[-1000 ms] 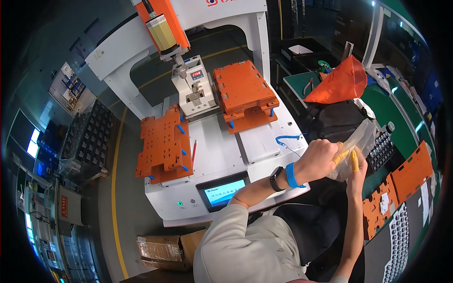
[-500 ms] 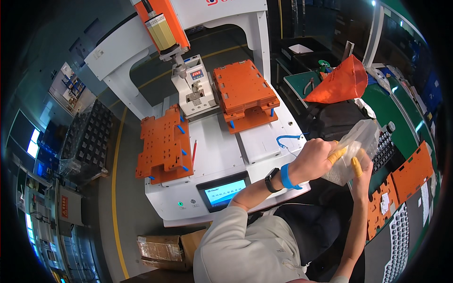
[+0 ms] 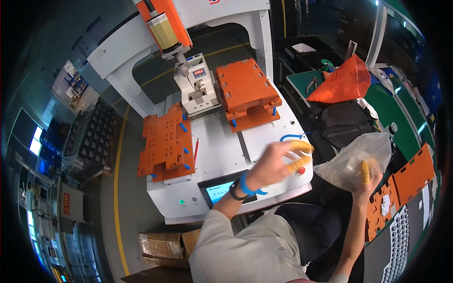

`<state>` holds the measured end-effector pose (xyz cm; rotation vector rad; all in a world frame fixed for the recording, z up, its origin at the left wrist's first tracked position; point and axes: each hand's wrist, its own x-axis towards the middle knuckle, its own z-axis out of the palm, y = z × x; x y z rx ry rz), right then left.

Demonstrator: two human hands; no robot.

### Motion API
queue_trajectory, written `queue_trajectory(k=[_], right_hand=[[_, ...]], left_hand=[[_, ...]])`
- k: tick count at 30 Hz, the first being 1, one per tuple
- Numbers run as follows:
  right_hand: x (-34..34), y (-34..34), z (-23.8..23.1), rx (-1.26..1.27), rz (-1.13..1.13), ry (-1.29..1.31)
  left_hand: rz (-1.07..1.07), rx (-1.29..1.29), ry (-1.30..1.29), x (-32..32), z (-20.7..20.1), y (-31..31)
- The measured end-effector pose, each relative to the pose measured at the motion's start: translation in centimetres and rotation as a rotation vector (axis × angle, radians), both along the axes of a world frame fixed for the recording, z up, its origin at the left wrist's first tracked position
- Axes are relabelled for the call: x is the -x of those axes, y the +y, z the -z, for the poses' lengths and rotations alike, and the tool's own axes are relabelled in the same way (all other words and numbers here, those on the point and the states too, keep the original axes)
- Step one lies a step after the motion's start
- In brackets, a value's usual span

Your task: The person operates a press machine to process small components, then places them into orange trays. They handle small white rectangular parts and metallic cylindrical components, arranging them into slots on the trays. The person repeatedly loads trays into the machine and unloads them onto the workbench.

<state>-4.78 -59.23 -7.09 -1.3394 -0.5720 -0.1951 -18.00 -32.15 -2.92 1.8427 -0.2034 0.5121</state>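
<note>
My left hand, with yellow finger cots, a blue wristband and a dark watch, is over the right front of the white machine. Its covered fingers are apart, slightly blurred, and no object shows between them. To its right, my right hand, also with a yellow finger cot, grips a clear plastic bag. Small pale pieces lie in the bag's lower left corner; their kind is too small to tell. Part of the right hand's fingers is blurred behind the plastic.
A stack of orange plates and an orange fixture with blue posts stand on the white machine, under its press head. A red button sits near my left hand. Orange plates and a black backpack are at right.
My left hand has let go of the plastic bag and moved left over the machine. The bag, still in my right hand, has spread out and hangs slightly lower.
</note>
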Motion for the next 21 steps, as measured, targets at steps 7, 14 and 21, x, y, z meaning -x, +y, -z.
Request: queue_trajectory(k=[7, 14, 21], right_hand=[[-0.6, -1.1, 0.4, -0.084, 0.021, 0.042], [-0.8, 0.4, -0.4, 0.003, -0.018, 0.045], [-1.8, 0.6, 0.1, 0.015, -0.015, 0.062]], left_hand=[[-1.319, -0.208, 0.211, 4.1, -0.3, 9.4], [-1.682, -0.312, 0.034, 1.9, 0.8, 18.7], [-1.586, -0.241, 0.007, -0.2, 1.5, 23.2]])
